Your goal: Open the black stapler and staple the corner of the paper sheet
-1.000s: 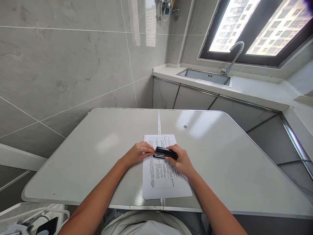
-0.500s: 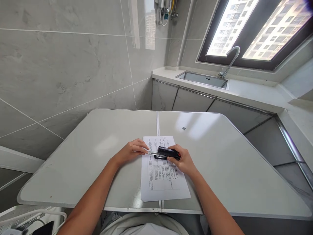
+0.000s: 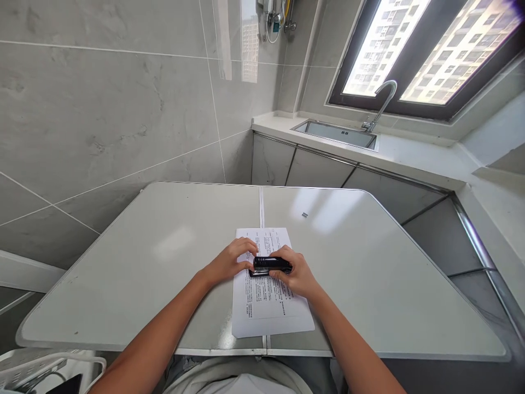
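Note:
A black stapler (image 3: 266, 264) lies crosswise over the upper half of the printed sheets of paper (image 3: 273, 314). My right hand (image 3: 296, 272) is wrapped round its right end, fingers over the top and thumb along the near side. At the stapler's left end is my left hand (image 3: 233, 261), curled about the tip: the thumb touches the end and the fingertips rest at its upper edge. Part of the stapler's right end is hidden by my right hand. Two short strips of staples (image 3: 304, 215) lie on the table beyond the paper, to the right.
The white folding table (image 3: 369, 295) has a seam down its middle, under the paper. A white basket (image 3: 88, 358) with things in it stands below the table's left front corner. Behind the table are a counter with a sink (image 3: 336, 134) and a faucet (image 3: 383, 104).
The metal rail that stuck out of the stapler's left end no longer shows outside it. The stapler and my right hand have moved left and slightly nearer; my left hand now meets the stapler's end.

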